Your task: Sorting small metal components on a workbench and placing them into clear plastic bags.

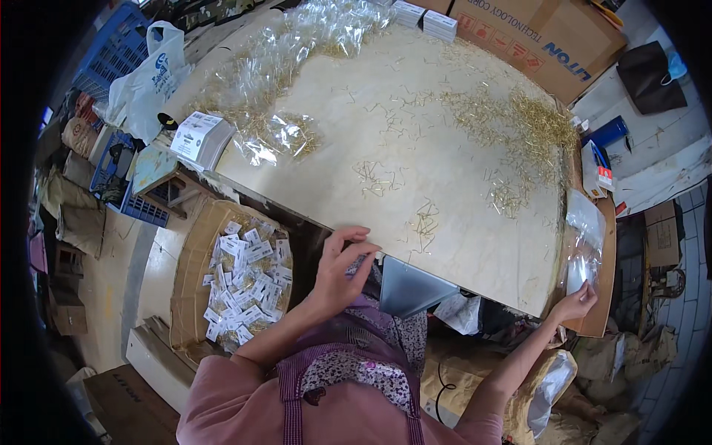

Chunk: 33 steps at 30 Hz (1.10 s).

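Observation:
My left hand (343, 271) is at the front edge of the pale work table (460, 141), thumb and a finger pinched together; whatever is between them is too small to make out. Close by on the tabletop lie bent gold-coloured wire pieces (424, 226). Out at the table's right end, my right hand (575, 304) grips the lower end of a clear plastic bag (584, 256). A grey metal sheet or tray (415, 285) sits below the edge, just right of my left hand.
A cardboard box (194, 259) of white-carded packets stands below left. More wire pieces (545, 122) and clear bags (256, 81) are heaped on the table. A stack of white cards (202, 139) sits at its left corner; a large carton (530, 37) stands behind.

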Tool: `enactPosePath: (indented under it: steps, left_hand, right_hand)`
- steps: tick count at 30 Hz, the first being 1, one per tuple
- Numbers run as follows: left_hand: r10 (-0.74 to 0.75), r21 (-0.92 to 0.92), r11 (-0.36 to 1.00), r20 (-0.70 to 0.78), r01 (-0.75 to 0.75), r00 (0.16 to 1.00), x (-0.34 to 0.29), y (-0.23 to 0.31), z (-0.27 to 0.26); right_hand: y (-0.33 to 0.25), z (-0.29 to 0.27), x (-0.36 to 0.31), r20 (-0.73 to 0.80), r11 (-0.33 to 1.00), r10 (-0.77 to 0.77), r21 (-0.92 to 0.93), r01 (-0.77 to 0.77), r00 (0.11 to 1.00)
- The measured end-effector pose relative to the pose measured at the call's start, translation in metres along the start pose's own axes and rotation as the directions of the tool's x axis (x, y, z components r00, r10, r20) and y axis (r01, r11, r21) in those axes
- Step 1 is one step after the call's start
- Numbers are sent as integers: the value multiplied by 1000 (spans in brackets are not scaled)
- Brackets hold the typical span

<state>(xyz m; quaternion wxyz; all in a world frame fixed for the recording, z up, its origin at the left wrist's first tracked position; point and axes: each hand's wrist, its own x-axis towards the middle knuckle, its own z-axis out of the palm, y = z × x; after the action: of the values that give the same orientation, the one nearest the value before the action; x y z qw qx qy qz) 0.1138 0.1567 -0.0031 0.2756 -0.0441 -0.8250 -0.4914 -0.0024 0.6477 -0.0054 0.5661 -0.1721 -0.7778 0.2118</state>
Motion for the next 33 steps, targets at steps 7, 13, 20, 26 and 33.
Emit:
enactPosePath:
  steps: [7, 13, 20, 26, 33]
  left_hand:
    - [41, -26, 999, 80, -39, 996, -4, 18, 10]
    - [32, -156, 988, 144, -9, 989, -5, 40, 8]
    - [103, -300, 950, 568, 89, 817, -6, 48, 14]
    - [14, -264, 955, 503, 138, 864, -33, 29, 11]
    - [-279, -172, 840, 677, 515, 681, -41, 39, 4]
  right_hand:
    - [-36, -3, 19, -24, 822, -531, -256, 509, 847]
    - [-144, -49, -29, 286, 880, -364, 419, 226, 886]
    - [-244, -87, -124, 686, 598, -662, 726, -339, 301]
    - [-242, -103, -168, 823, 770, -447, 553, -318, 349]
    - [-234, -123, -211, 884, 729, -151, 402, -554, 442]
